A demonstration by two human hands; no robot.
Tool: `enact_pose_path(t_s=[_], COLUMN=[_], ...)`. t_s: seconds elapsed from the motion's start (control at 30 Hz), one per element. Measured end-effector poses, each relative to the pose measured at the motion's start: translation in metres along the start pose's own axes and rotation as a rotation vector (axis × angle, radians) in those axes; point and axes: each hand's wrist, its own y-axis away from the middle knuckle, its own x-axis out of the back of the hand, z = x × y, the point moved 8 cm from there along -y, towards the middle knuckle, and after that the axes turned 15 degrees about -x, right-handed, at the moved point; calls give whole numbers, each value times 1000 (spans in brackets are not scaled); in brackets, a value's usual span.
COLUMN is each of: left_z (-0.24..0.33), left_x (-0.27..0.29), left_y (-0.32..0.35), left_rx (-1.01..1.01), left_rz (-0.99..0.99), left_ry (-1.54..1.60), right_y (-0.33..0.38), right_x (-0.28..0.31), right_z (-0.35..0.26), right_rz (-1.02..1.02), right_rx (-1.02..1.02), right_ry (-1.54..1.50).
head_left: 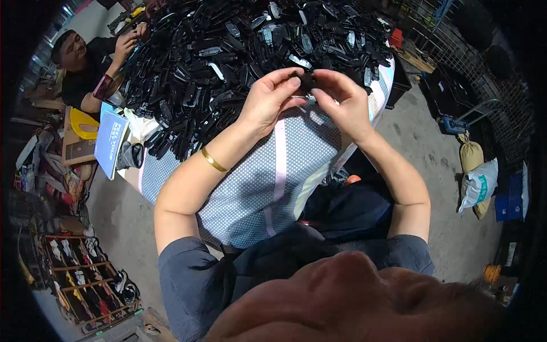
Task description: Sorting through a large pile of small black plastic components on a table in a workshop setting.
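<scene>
My left hand (pixel 266 101), with a gold bracelet (pixel 213 160) at its wrist, and my right hand (pixel 346 104) meet over the near edge of a big heap of black parts. Thumbs and fingers of both pinch a small black piece (pixel 306 83) between them. Its exact kind is too small and dark to make out. Just beyond my fingers lies the heap of elongated black plastic parts (pixel 222 54), some with shiny faces. Below my hands spreads a grey-and-white patterned cloth (pixel 245 188) with pale pink stripes.
A co-worker (pixel 85 71) at the upper left holds something near the heap. On the table's left corner are a blue-white notebook (pixel 114 139) and a white cloth (pixel 141 124). Sacks (pixel 478 182) stand on the floor at right; a compartmented rack (pixel 91 282) is at lower left.
</scene>
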Motion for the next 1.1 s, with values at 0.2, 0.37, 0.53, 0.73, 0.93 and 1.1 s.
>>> enact_pose_path(t_s=[0.2,0.37,0.53,0.73,0.93,1.1], left_z=[-2,-3,6,11,14,23], left_x=[-1,0,6,0,-4,-7], left_y=[-2,3,-2,1,5,5], left_rx=[12,-10,-137,-194,-236,-316], left_rz=[-47,52,37,-10,1,0], left_ry=[81,15,-37,-216,-299,-218], right_y=[-5,0,-5,-2,7,2], right_x=[0,-6,2,1,-5,-5], right_z=[20,3,13,-8,-30,-21], right_rz=[-35,-21,-7,9,113,153], right_rx=[-249,-88,-152,25,338,174], right_ry=[-154,99,-131,136,353,267])
